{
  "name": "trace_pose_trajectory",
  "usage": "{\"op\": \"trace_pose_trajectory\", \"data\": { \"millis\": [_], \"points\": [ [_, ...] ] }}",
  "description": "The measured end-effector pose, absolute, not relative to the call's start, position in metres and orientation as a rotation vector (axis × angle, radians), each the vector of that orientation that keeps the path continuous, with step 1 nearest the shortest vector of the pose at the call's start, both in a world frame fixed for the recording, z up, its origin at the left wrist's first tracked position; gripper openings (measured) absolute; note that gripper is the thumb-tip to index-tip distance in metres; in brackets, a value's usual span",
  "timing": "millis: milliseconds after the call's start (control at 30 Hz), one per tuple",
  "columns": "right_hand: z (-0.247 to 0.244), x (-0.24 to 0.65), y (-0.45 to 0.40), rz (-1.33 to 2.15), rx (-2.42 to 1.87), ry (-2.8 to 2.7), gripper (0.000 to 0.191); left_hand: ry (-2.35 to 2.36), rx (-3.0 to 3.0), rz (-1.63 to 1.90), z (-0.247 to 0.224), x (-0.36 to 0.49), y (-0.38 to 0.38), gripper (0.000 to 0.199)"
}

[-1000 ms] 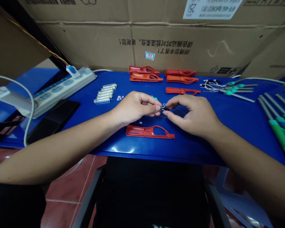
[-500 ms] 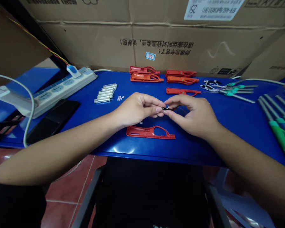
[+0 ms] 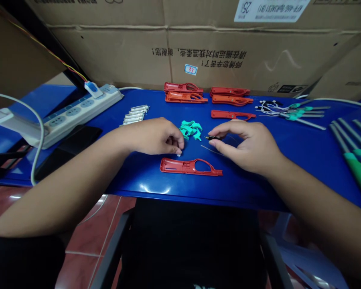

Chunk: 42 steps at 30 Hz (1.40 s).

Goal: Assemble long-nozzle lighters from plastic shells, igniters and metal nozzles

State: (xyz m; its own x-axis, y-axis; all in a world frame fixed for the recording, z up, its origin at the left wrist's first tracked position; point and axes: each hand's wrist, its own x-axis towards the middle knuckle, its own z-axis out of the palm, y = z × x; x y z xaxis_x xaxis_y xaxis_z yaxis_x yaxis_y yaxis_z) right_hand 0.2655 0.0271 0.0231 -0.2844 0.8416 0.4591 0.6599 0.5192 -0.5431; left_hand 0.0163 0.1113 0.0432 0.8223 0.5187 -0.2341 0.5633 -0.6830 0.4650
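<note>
My right hand (image 3: 242,146) pinches a small black part (image 3: 213,137) with thin wires between thumb and fingers, above the blue table. My left hand (image 3: 165,138) is closed, its thumb tip at a tiny white piece (image 3: 179,155) on the table; whether it grips the piece is too small to tell. Several teal plastic parts (image 3: 191,129) lie in a pile between my hands. An open red casing half (image 3: 190,166) rests flat nearer the table's front edge, below both hands.
More red casings (image 3: 231,100) lie at the back beside orange ones (image 3: 185,97). Clear cylinders (image 3: 135,114) sit behind my left wrist. A power strip (image 3: 81,112) and black phone (image 3: 69,148) lie left; wired parts (image 3: 269,107) and metal-tipped green tools (image 3: 357,170) are right.
My left hand has let go of the black part and moved left and down to the tiny white piece. The teal pile is now uncovered. My right hand still holds the black part.
</note>
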Motion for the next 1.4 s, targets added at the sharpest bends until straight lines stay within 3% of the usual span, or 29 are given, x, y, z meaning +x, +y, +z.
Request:
{"op": "trace_pose_trajectory", "data": {
  "millis": [200, 533, 1033, 1200, 1400],
  "points": [
    [0.024, 0.267, 0.027, 0.419, -1.201, -2.065, 0.011, 0.782, 2.458, -0.062, 0.042, 0.023, 0.106, 0.024],
    [0.025, 0.266, 0.027, 0.417, -1.148, -2.148, 0.011, 0.738, 2.460, -0.250, 0.044, 0.020, 0.108, 0.017],
    [0.025, 0.265, 0.027, 0.420, -1.115, -2.167, 0.011, 0.556, 2.484, -0.144, 0.038, 0.019, 0.113, 0.012],
    [0.024, 0.267, 0.027, 0.330, -1.053, -2.190, 0.012, 0.634, 2.346, 0.039, 0.038, 0.022, 0.108, 0.026],
    [0.024, 0.267, 0.027, 0.166, -0.986, -2.245, 0.012, 0.651, 1.572, 0.488, 0.023, 0.038, 0.099, 0.033]
  ]
}}
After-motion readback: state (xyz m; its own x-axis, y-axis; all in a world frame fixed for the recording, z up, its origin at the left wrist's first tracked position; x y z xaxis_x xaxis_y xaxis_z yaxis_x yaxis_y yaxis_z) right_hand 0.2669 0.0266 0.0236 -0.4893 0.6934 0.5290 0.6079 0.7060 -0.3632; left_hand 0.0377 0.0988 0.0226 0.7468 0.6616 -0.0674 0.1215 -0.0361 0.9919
